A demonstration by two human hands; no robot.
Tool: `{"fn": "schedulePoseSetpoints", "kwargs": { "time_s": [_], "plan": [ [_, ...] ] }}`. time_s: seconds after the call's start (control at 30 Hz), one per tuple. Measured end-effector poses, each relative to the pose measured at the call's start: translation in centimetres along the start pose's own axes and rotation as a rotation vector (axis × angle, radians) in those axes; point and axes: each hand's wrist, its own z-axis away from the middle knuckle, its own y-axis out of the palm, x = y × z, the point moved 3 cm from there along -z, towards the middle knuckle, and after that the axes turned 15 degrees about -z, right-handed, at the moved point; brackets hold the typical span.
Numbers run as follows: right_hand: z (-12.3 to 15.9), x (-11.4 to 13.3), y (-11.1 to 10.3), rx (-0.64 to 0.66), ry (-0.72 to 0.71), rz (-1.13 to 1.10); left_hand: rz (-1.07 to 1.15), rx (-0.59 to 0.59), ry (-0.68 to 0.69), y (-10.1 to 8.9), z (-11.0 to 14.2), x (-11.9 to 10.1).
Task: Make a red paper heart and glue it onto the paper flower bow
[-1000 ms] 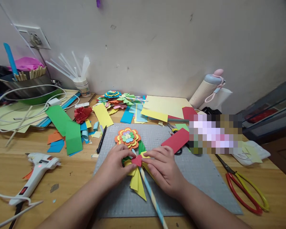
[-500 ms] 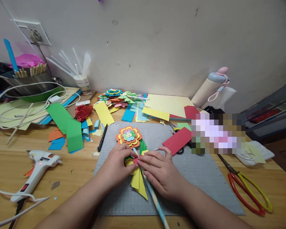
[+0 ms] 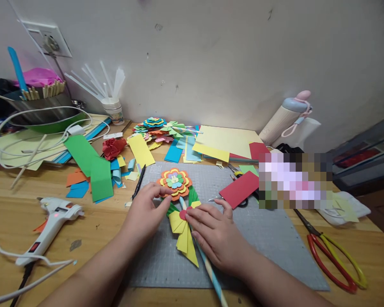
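A layered paper flower [image 3: 174,184] in orange, yellow and other colours lies on a grey cutting mat [image 3: 269,251]. Its blue-and-cream striped paper stem [image 3: 213,279] runs down toward the front edge, with green pleated leaves [image 3: 193,195] below the bloom. Across the stem sits a yellow paper bow [image 3: 178,224] with a red round centre [image 3: 183,213]. My right hand [image 3: 216,232] holds the bow at its right side, fingertips against the red centre and thumb by the stem. Beside the bloom, my left hand [image 3: 149,209] is raised, thumb and fingers apart, holding nothing.
A glue gun [image 3: 49,228] with its cord lies at left. Red-and-yellow-handled scissors [image 3: 334,256] rest at right. A red paper strip [image 3: 239,189] covers other scissors on the mat. Behind are paper scraps, more paper flowers [image 3: 155,123], a cup of glue sticks [image 3: 113,110] and a bottle [image 3: 283,117].
My left hand has let go of the bow's red centre and moved up and left, uncovering the bow's left loop. My right hand stays on the bow. The view has shifted slightly.
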Motion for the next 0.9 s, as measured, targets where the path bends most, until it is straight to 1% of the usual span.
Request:
{"fn": "schedulePoseSetpoints", "kwargs": {
  "time_s": [0.13, 0.2, 0.3, 0.43, 0.5, 0.57, 0.63, 0.77, 0.9],
  "plan": [
    [0.4, 0.4, 0.8, -0.079, -0.001, 0.028, -0.009, 0.022, 0.027, 0.2, 0.0, 0.0],
    [0.5, 0.5, 1.2, -0.108, 0.011, 0.035, -0.039, 0.067, 0.062, 0.5, 0.2, -0.3],
    [0.6, 0.6, 1.4, -0.108, 0.029, 0.032, -0.104, 0.141, 0.156, 1.1, 0.6, -1.1],
    [0.4, 0.5, 0.8, -0.101, 0.056, -0.035, -0.172, 0.156, 0.24, 1.6, 1.2, -2.0],
    [0.2, 0.0, 0.3, -0.134, 0.126, -0.076, -0.184, 0.168, 0.249, 1.8, 1.3, -2.1],
    [0.1, -0.8, -0.1, -0.205, 0.231, -0.102, -0.192, 0.192, 0.248, 1.9, 1.3, -2.0],
    [0.0, -1.7, -0.1, -0.245, 0.314, -0.121, -0.196, 0.201, 0.244, 1.9, 1.3, -2.0],
    [-0.3, -3.0, 0.6, -0.234, 0.382, -0.162, -0.203, 0.199, 0.247, 1.8, 1.2, -2.1],
    [-0.5, -3.4, 1.0, -0.252, 0.443, -0.218, -0.209, 0.217, 0.242, 1.9, 1.2, -2.2]
  ]
}}
